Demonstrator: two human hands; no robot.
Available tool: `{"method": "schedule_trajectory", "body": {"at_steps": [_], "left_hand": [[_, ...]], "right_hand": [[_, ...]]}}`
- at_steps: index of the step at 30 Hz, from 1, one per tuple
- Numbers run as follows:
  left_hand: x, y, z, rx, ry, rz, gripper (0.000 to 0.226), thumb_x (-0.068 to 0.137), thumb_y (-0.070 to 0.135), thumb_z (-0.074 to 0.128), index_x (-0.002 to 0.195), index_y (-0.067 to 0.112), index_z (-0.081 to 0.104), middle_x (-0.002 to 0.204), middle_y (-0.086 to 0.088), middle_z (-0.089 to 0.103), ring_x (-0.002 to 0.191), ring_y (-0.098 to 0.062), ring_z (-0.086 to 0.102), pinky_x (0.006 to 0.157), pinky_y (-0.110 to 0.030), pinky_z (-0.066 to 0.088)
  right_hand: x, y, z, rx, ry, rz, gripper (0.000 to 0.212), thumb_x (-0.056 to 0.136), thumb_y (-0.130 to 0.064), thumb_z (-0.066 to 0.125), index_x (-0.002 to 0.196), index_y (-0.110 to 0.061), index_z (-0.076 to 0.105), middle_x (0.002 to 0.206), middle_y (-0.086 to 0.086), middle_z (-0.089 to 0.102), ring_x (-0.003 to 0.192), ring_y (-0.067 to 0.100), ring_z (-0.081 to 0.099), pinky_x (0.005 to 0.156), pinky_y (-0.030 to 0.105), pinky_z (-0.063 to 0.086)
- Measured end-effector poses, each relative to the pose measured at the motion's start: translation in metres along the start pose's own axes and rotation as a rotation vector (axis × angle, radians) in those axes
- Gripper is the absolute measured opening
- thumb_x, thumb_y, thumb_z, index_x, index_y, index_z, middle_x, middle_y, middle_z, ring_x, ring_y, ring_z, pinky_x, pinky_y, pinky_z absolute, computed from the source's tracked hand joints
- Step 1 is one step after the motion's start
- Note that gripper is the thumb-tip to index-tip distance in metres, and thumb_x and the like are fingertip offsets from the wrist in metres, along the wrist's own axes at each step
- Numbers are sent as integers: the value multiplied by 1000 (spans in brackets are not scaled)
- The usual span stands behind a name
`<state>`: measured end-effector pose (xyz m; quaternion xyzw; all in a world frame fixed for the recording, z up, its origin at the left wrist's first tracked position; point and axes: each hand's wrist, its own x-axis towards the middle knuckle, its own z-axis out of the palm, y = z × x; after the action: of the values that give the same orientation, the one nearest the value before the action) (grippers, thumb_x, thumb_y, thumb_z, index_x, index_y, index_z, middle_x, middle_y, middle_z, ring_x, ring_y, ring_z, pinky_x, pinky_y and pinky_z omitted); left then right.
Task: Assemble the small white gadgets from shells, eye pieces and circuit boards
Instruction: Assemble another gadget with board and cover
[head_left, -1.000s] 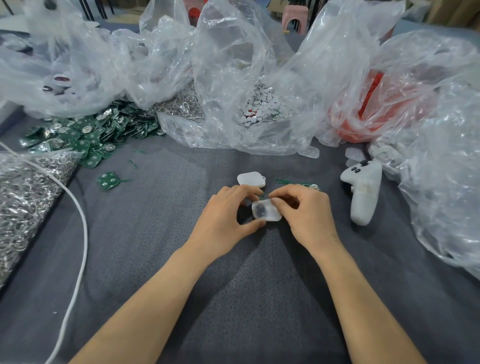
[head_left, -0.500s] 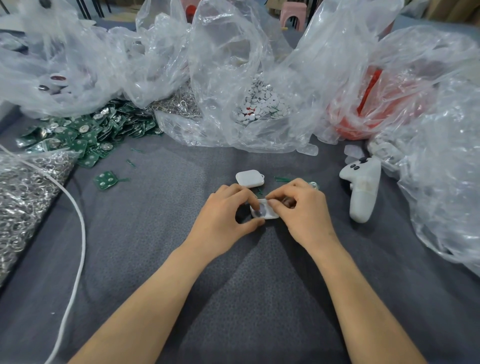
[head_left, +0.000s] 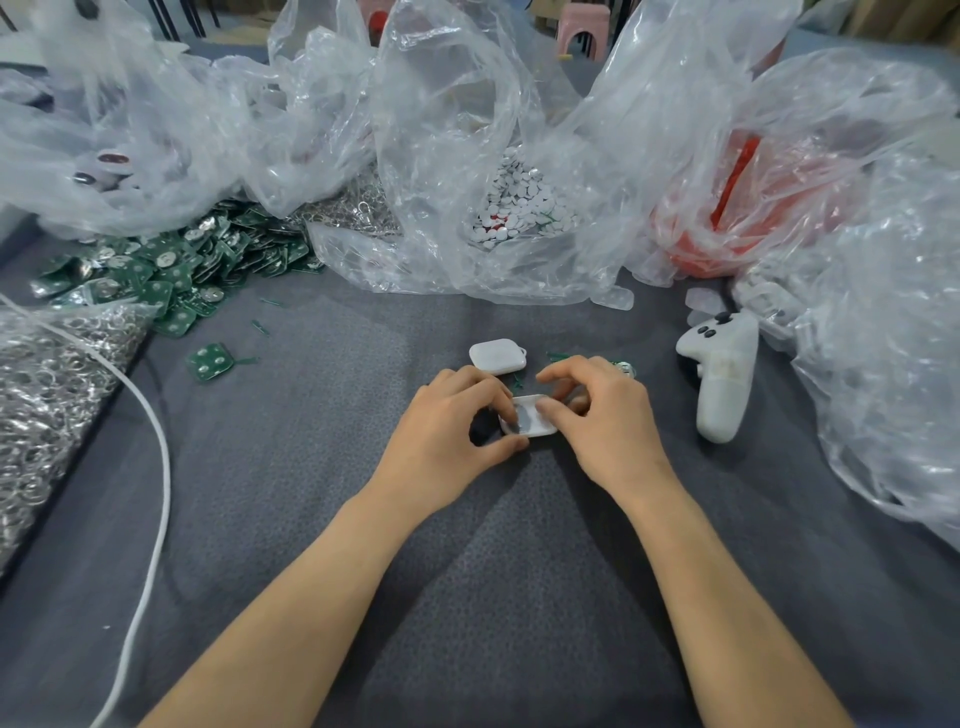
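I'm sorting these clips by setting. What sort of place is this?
Likely a small hand-assembly workbench, perhaps piecework: a loose pile of green circuit boards, clear plastic bags of small parts, and the left hand and right hand pinching a white shell over a grey cloth-covered table.

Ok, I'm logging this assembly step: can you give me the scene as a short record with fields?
left hand: pinches the shell at its left end
right hand: pinches the shell at its right end
shell: white, open side up, grey inside, between both hands
gadget: closed, white, on the cloth behind the hands
boards: green pile, far left
loose board: alone on the cloth, left of the gadget
controller: white, right of the hands
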<state>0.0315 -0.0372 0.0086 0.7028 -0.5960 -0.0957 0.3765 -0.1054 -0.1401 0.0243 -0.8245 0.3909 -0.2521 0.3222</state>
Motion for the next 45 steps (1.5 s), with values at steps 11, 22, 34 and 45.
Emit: {"method": "schedule_trajectory", "body": {"at_steps": [11,22,34,45], "left_hand": [[-6,-3,-15,138,48,29,33,77,43,73,97,20,63,102,7,60,96,-16,53,82,-38,45],[-46,-118,-144,583,197,-564,35,92,14,59,126,7,59,125,-15,58,116,-33,52,99,-38,35],[-1,-43,-102,-803,604,-597,8,94,6,57,94,2,64,66,-4,70,59,-10,68,57,-18,54],[4,22,-14,-872,278,-450,12,90,6,61,78,8,62,66,-8,70,57,-13,64,59,-25,51]], "right_hand": [[1,-3,2,-4,-31,-10,16,82,-9,72,90,-23,68,91,-5,62,73,2,56,64,5,42],[-13,-17,20,99,-94,-178,10,79,-10,75,86,-17,71,81,-7,63,73,8,56,65,13,43],[-16,-17,11,348,30,-87,18,84,-8,69,83,-26,69,74,-11,68,66,4,61,64,10,46],[-13,-21,1,824,29,68,13,86,-1,65,96,-7,70,84,4,72,65,13,66,59,20,53]]}}
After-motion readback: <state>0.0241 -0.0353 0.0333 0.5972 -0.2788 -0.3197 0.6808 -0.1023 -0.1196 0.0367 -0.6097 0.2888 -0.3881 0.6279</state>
